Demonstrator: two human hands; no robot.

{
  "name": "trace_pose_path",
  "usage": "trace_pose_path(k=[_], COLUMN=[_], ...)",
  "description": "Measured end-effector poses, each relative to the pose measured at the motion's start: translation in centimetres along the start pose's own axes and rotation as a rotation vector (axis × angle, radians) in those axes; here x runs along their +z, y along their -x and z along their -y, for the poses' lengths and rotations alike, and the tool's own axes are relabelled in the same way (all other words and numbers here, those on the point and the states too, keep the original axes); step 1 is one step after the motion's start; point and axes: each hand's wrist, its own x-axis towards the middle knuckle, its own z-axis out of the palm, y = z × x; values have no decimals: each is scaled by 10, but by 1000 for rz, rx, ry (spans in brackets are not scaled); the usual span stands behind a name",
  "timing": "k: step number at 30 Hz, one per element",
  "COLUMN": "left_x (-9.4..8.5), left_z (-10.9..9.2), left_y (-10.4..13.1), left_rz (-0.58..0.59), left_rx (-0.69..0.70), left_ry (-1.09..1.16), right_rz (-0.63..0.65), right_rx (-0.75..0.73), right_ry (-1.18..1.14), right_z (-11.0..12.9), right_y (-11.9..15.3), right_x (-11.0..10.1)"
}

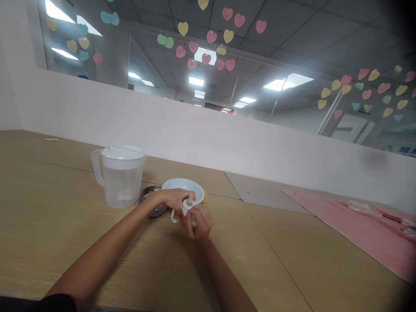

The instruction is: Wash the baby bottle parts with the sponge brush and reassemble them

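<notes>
The white piece sits between the two hands, above the counter and just on the near side of the pale blue bowl. The left hand grasps it from the left, fingers bent over its far side, with the wrist passing over the metal dish. The right hand meets it from the right and below, thumb and fingers drawn together at its near edge; whether they grip it or only press on it, I cannot tell.

The piece is small, rounded and white, its rim facing up, with a paler, see-through bit at the top. The fingers cover much of it, so its full shape is hidden. A white hook-shaped part shows just below the left hand; I cannot tell whether it belongs to the piece.

The bowl stands beside the dish, with something yellow at its right edge. Left of the dish stands a clear lidded jug, its handle to the left. A pink cloth lies well apart, to the right.
</notes>
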Motion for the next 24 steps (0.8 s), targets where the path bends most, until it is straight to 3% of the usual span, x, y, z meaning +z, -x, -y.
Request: trace_pose_path(k=[4, 12, 18, 24], left_x=[2, 1, 3, 3], left_z=[4, 6, 5, 3], left_y=[-1, -1, 0, 0], left_rz=[25, 40, -2, -31], left_rx=[20, -23, -60, -62], left_ry=[66, 73, 78, 47], right_rz=[-38, 54, 146, 100], right_rx=[176, 271, 429, 527], right_ry=[24, -45, -146, -240], right_z=[-10, -6, -12, -12], right_y=[2, 3, 9, 8], right_x=[1, 5, 7, 11])
